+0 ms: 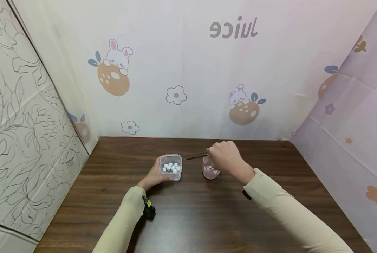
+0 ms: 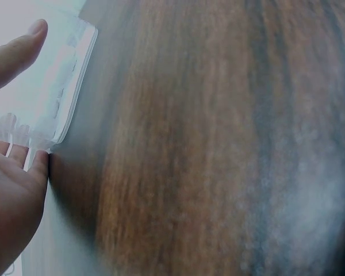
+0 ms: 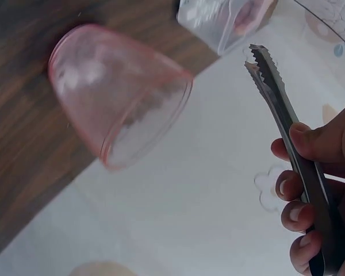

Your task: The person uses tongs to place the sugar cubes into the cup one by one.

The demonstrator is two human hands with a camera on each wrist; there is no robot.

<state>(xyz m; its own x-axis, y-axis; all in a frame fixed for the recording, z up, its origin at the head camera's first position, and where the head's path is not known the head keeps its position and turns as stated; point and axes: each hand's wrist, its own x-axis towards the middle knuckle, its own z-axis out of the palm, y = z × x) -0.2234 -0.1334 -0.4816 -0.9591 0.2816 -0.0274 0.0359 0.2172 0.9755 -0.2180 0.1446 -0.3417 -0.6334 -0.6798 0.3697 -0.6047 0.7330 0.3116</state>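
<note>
My left hand [image 1: 155, 175] holds a clear plastic container [image 1: 175, 176] by its side, thumb and fingers around it. Several small white cubes [image 1: 171, 167] lie inside. In the left wrist view the thumb [image 2: 23, 52] presses along the container's wall. My right hand [image 1: 226, 157] grips metal tongs [image 3: 287, 121] with serrated tips. The tips point left toward the container in the head view, with nothing between them. A pink transparent cup [image 3: 109, 86] stands upright on the table below the right hand, partly hidden by it in the head view.
The dark wooden table [image 1: 188, 218] reaches back to a white patterned wall covering [image 1: 182, 63]. More patterned covering rises at the left [image 1: 33, 133] and right [image 1: 359, 140]. A small black device [image 1: 148, 209] is strapped at the left wrist.
</note>
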